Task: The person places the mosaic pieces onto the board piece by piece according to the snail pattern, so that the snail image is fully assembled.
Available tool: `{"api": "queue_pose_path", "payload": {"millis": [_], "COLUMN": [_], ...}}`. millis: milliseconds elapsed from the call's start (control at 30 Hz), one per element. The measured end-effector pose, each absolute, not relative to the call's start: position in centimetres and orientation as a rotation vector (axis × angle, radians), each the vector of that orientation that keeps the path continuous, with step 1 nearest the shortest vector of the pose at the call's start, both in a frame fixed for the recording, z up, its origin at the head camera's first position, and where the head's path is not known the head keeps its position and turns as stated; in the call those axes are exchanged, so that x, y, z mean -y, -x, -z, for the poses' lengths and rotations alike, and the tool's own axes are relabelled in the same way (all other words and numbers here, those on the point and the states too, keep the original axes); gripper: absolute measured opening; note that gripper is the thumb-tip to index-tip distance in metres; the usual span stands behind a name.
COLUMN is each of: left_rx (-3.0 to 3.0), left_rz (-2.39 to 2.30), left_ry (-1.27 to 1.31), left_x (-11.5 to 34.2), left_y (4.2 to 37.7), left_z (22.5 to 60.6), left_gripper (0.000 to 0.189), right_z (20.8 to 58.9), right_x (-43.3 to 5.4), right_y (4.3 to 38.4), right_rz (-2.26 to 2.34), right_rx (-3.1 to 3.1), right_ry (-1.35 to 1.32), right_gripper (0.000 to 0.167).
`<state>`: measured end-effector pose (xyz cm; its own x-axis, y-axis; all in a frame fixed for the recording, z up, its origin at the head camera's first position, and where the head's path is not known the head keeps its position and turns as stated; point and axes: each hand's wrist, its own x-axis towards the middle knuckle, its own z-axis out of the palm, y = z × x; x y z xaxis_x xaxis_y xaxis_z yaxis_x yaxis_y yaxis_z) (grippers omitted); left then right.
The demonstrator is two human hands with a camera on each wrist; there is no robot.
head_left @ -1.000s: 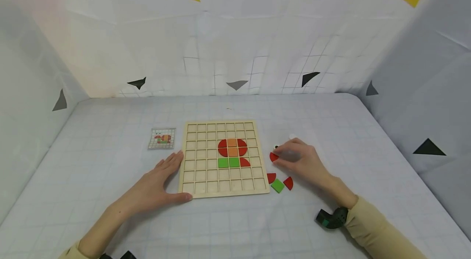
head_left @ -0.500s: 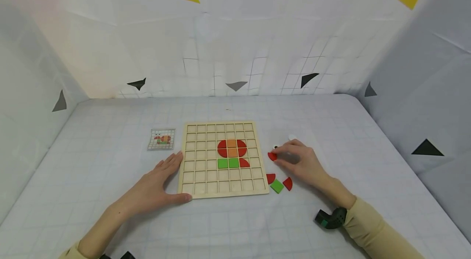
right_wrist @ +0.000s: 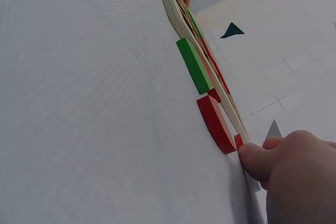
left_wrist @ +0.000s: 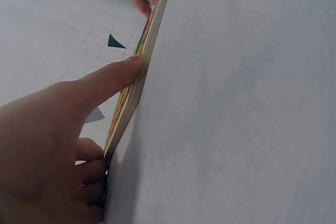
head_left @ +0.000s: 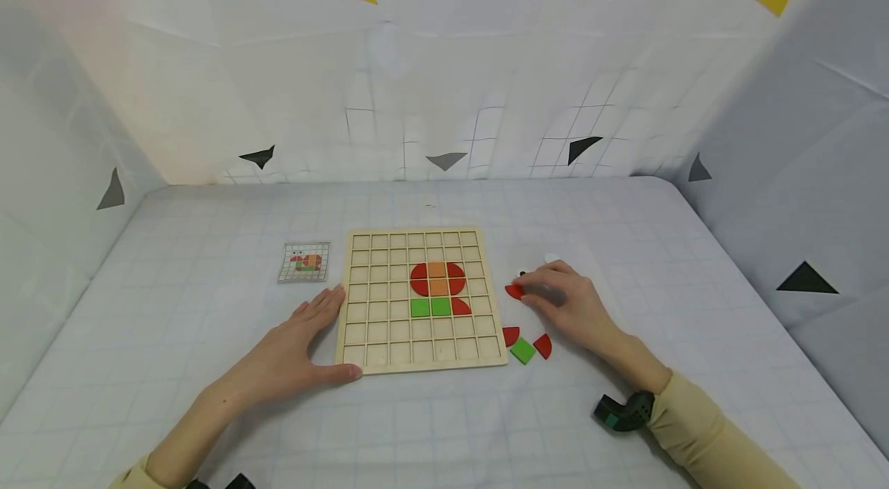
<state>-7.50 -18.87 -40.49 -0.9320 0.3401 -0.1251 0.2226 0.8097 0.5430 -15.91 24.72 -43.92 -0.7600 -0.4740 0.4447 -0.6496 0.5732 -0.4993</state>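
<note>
A wooden grid board (head_left: 378, 333) lies mid-table, bearing red, orange and green tiles in its cells. My left hand (head_left: 295, 350) steadies its left side, fingertips at the edge and thumb on the near left corner; the left wrist view shows this thumb (left_wrist: 113, 80) pressing the rim. Just right of the board, my right hand (head_left: 572, 308) pinches a red quarter-circle tile (head_left: 513, 292) between thumb and forefinger, low over the tabletop. In the right wrist view the thumb partly covers that red tile (right_wrist: 238, 140).
Close to the board's lower right lie a red quarter-circle tile (head_left: 510, 335), a green square tile (head_left: 523, 350) and another red tile (head_left: 543, 346). Behind the right fingers shows a small black-and-white eye piece (head_left: 522, 274), with a white piece (head_left: 552, 257) beyond. A pattern card (head_left: 304, 263) lies left.
The pinched red tile has turned and shifted slightly left and away, its straight side now facing the back. The right fingers have moved a little with it; the left hand stays put.
</note>
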Motion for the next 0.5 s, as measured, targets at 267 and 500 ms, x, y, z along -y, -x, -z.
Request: {"api": "queue_pose_path", "payload": {"millis": [267, 500], "left_rx": [-2.773, -2.771], "left_rz": [-0.804, -0.793], "left_ry": [-0.431, -0.43], "left_x": [18.91, 18.88], "left_y": [7.46, 7.51], "left_z": [40.42, 40.43], "left_gripper": [0.116, 0.116], "right_z": [43.68, 42.96], "right_x": [-24.58, -23.8], "right_y": [15.85, 15.41], "right_rz": [-0.939, -1.027], "right_rx": [2.568, 2.598], "right_ry": [-0.922, -0.794], "right_gripper": [0.037, 0.034]}}
